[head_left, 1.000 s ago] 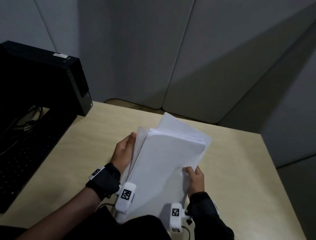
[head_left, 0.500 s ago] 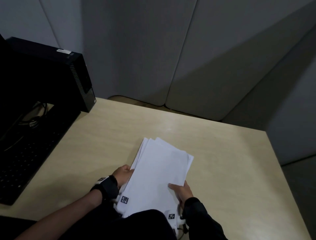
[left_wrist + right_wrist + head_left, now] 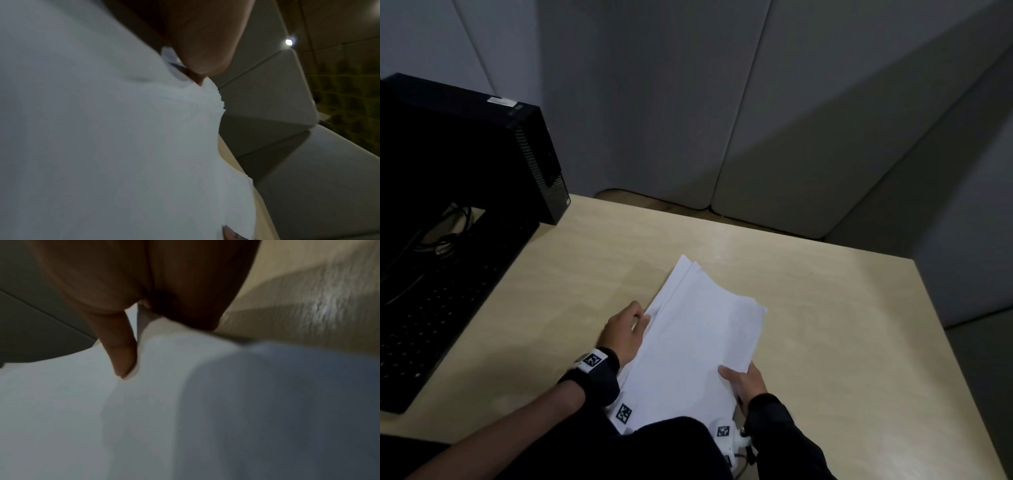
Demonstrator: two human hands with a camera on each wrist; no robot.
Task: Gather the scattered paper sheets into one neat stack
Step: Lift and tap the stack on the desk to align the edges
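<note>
A stack of white paper sheets (image 3: 702, 342) lies slanted low over the beige desk (image 3: 842, 342), its far corners fanned slightly apart. My left hand (image 3: 625, 330) holds the stack's left edge, fingers curled against it. My right hand (image 3: 744, 382) pinches the near right corner, thumb on top and fingers hidden underneath. In the left wrist view a fingertip (image 3: 205, 40) presses on the uneven sheet edges (image 3: 218, 100). The right wrist view shows a thumb (image 3: 121, 353) lying on the top sheet (image 3: 144, 418). The stack's near end is hidden by my dark sleeve.
A black computer tower (image 3: 482, 147) stands at the back left, with a black keyboard (image 3: 441, 308) and cables (image 3: 445, 240) in front of it. Grey partition panels (image 3: 722, 102) close the back. The desk's right edge (image 3: 955, 359) drops off to the floor.
The stack came down from a raised, tilted hold to lie low over the desk. My left hand then slid further up its left edge; the right hand kept its corner.
</note>
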